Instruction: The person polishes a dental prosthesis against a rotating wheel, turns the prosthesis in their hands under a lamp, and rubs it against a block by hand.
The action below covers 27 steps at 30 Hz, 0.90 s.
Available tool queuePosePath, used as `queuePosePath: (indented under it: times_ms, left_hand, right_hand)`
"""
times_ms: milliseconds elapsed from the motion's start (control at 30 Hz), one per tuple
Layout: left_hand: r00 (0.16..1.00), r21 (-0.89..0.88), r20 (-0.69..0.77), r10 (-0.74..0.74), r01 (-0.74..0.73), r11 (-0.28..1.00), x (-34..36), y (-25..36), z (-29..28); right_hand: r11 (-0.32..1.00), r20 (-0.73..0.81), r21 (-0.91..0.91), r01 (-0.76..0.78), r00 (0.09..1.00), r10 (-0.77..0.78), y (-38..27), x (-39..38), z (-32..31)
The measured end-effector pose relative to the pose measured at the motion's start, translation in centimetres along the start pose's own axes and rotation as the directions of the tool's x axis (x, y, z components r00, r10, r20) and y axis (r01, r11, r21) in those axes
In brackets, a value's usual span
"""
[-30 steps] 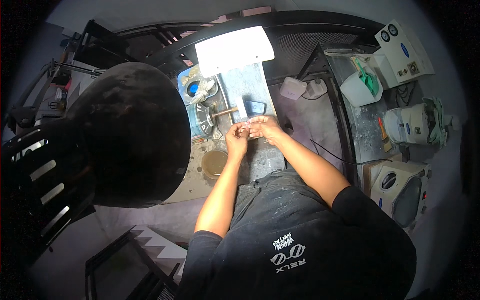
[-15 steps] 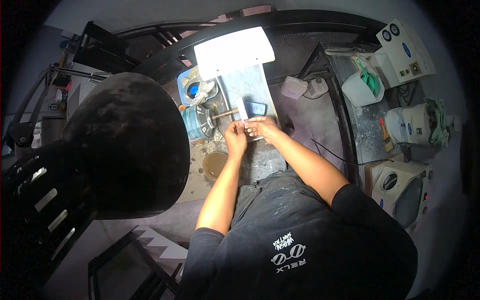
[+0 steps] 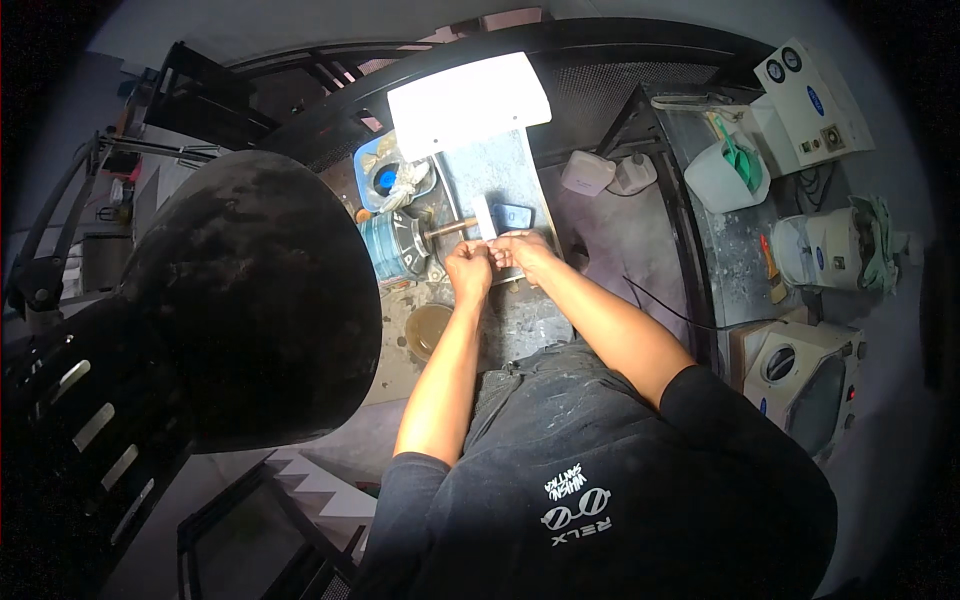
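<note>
A bench motor (image 3: 393, 246) with a blue-green body stands left of my hands. Its brownish shaft (image 3: 450, 230) points right and carries a narrow white wheel (image 3: 484, 218). Just below that wheel, my left hand (image 3: 469, 268) and my right hand (image 3: 524, 254) meet with fingers pinched together. A tiny pale piece between the fingertips is too small to name. It lies at the wheel's lower edge; whether it touches, I cannot tell. Behind the right hand, a small blue dish or box (image 3: 514, 217) rests on the metal tray (image 3: 490, 165).
A white shield (image 3: 470, 105) rises behind the tray. Left of it is a blue basin (image 3: 367, 165) with cloth. A brown bowl (image 3: 428, 331) sits near my left forearm. The large black lamp shade (image 3: 250, 300) fills the left side. Several machines stand on the right bench (image 3: 725, 235).
My hands stay together below the wheel, with only a slight shift of the fingers and wrists. The view has tilted a little, so the lamp shade sits slightly differently.
</note>
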State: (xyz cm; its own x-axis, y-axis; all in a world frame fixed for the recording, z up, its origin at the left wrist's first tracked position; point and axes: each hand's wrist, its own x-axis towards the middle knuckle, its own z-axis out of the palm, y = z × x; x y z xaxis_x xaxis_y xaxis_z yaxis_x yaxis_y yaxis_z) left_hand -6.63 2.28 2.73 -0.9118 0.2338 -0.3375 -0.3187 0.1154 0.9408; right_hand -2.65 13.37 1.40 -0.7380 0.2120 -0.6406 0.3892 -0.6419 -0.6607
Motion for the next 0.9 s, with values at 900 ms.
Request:
queuePosePath:
  times_ms: [900]
  left_hand:
    - [0.989, -0.108, -0.001, -0.147, 0.146, 0.983, 1.0, -0.6, 0.3]
  right_hand:
    - [0.997, -0.015, 0.017, -0.078, 0.997, 0.078, -0.5, 0.2, 0.0]
